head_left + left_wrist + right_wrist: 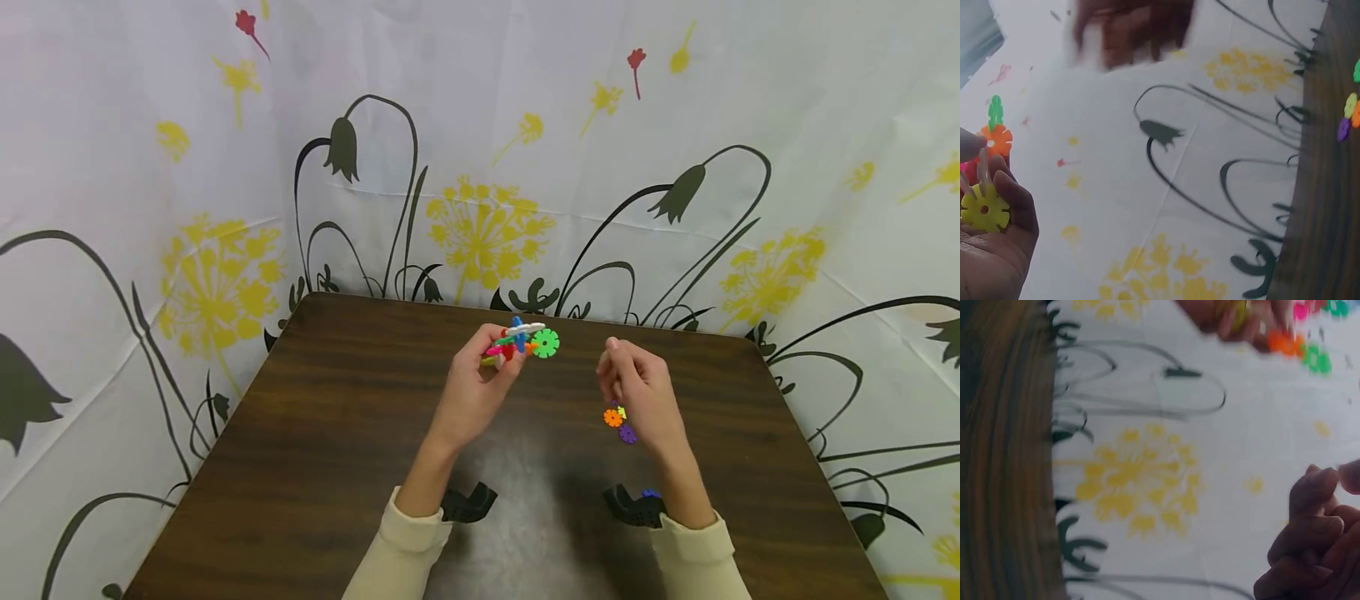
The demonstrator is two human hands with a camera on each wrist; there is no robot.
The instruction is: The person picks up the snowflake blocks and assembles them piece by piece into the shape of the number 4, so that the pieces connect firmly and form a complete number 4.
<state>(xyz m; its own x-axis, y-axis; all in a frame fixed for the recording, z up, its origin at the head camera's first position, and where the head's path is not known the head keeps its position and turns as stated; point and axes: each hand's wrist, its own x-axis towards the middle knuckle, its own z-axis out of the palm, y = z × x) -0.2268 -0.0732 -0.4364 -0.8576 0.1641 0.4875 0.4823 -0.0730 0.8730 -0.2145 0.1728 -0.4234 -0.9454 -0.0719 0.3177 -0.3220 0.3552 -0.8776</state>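
Observation:
In the head view my left hand is raised above the table, gripping a cluster of joined notched plastic discs. White, blue, red, pink and orange pieces show in it, and a green disc sticks out at its right. The left wrist view shows the cluster's yellow disc against the fingers and an orange disc by the thumb. My right hand hovers to the right, apart from the cluster. Its fingers are loosely bent in the right wrist view, and I see nothing between them.
Below the right hand, loose orange and purple discs lie on the dark wooden table, with a yellow one beside them. A blue piece is partly hidden by the right wrist's black mount. A flower-printed curtain stands behind the table.

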